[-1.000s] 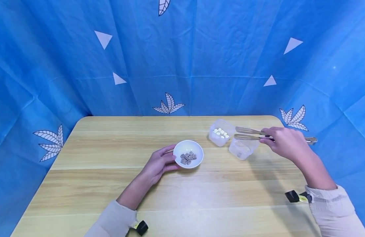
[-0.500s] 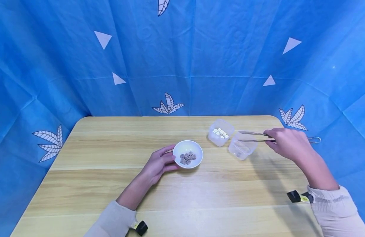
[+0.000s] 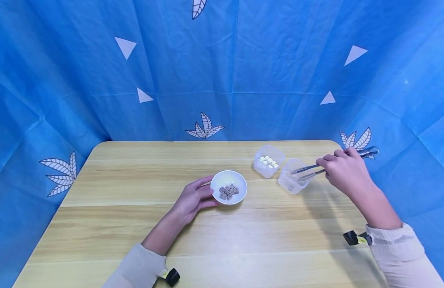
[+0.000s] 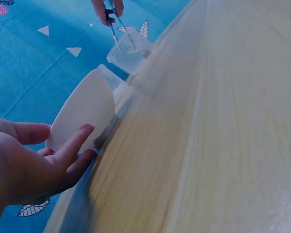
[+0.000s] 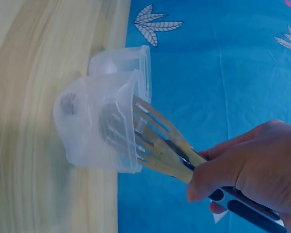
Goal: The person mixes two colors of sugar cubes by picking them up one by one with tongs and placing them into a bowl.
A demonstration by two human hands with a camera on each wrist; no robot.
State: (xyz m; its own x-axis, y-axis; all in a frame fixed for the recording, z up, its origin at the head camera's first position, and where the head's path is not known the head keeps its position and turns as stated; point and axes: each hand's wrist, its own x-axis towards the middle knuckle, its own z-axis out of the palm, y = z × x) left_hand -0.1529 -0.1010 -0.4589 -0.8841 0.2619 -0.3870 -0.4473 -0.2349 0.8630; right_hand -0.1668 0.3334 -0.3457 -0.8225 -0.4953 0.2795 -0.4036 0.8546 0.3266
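My left hand (image 3: 193, 200) holds a white bowl (image 3: 240, 181) by its left side, with fingers along the outside, as the left wrist view shows. Several small brown cubes (image 3: 229, 191) lie in the bowl. With my right hand (image 3: 346, 171) I grip metal tongs (image 5: 157, 150) by their dark handles. Their slotted tips reach inside the nearer clear plastic container (image 5: 87, 143), a little apart from each other. A dark cube (image 5: 69, 103) shows through the wall near that container's bottom. Whether the tips touch it cannot be seen.
A second clear container (image 3: 266, 173) with several white cubes (image 3: 268, 161) stands just behind and left of the first. Both are on the wooden table (image 3: 135, 224), right of the bowl. A blue curtain (image 3: 222, 72) hangs behind the table.
The tongs have tilted downward, and their tips have gone from above the nearer container to inside it. My right hand has shifted slightly left. The left hand and bowl have stayed put.
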